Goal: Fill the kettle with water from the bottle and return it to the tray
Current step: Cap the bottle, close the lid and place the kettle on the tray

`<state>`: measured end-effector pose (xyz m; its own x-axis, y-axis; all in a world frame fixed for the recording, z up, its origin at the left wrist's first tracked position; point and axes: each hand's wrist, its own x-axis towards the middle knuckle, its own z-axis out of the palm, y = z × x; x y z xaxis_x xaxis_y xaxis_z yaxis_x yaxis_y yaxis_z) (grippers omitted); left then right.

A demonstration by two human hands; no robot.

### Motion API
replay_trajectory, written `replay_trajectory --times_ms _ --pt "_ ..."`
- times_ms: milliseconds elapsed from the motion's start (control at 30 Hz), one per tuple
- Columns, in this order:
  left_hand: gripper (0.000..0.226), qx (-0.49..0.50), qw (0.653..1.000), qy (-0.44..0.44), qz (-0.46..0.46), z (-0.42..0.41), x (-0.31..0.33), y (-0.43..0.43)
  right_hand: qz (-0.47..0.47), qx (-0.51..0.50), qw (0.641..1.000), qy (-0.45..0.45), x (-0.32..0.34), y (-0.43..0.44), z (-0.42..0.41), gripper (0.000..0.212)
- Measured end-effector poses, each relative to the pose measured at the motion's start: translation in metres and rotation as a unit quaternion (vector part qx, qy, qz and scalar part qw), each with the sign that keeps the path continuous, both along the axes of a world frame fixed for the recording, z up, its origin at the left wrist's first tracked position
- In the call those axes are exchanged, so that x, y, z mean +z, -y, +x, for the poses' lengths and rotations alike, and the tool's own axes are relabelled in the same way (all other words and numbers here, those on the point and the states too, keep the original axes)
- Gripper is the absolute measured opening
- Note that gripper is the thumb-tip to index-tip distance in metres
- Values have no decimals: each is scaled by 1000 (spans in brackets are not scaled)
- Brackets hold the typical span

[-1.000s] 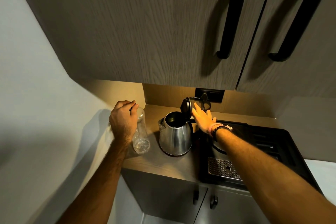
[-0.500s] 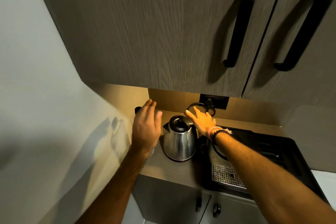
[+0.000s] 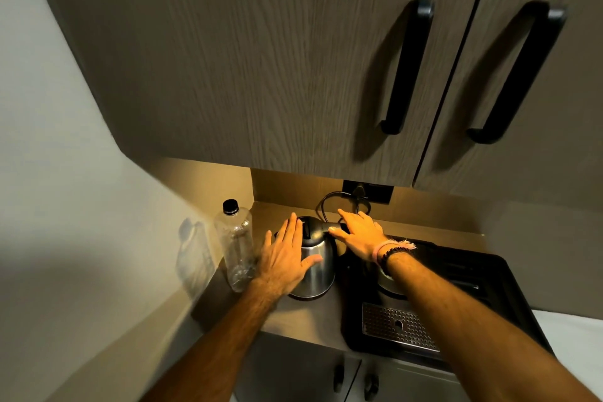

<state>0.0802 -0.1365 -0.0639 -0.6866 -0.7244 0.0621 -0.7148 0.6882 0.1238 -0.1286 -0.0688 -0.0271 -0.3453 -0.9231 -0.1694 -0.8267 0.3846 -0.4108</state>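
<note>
resting flat on the lidded kettle (image 3: 315,266), left hand (image 3: 284,258) splayed; right hand (image 3: 358,233) splayed on its handle

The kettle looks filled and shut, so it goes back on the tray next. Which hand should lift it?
Right hand: it rests at the kettle handle, tray side. The left hand lies open against its body.

1. Steel kettle (image 3: 316,266) stands on the wooden counter (image 3: 303,320), black lid down.
2. Left hand (image 3: 284,258) lies flat against the kettle's left side, fingers spread, thumb on the steel.
3. Right hand (image 3: 358,233) reaches over the black handle, fingers splayed, bracelets on the wrist.
4. Clear bottle (image 3: 235,245), black cap on, stands upright just left of the kettle, apparently empty.
5. Black tray (image 3: 483,297) sits to the right, its round base near the kettle.
</note>
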Motion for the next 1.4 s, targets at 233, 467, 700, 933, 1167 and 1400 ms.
replay_trajectory --times_ms 233,467,700,933,1167,1400 --pt "131 126 946 -231 191 2 -7 -11 -59 20 992 107 -9 0 2 53" --pt "149 234 830 -387 327 -7 -20 -10 -106 -4 982 158 -12 0 0 32" --pt "134 217 830 -416 301 -11 -14 -13 -136 -3 979 152 -6 -8 -6 30" --pt "120 158 837 -450 267 -49 24 -24 -199 -15 973 119 29 -39 -41 32" --pt "119 107 837 -452 290 -114 46 -51 -211 -78 969 105 48 -83 -95 27" --pt "118 71 837 -425 338 -163 36 -81 -196 -133 965 109 35 -129 -136 24"
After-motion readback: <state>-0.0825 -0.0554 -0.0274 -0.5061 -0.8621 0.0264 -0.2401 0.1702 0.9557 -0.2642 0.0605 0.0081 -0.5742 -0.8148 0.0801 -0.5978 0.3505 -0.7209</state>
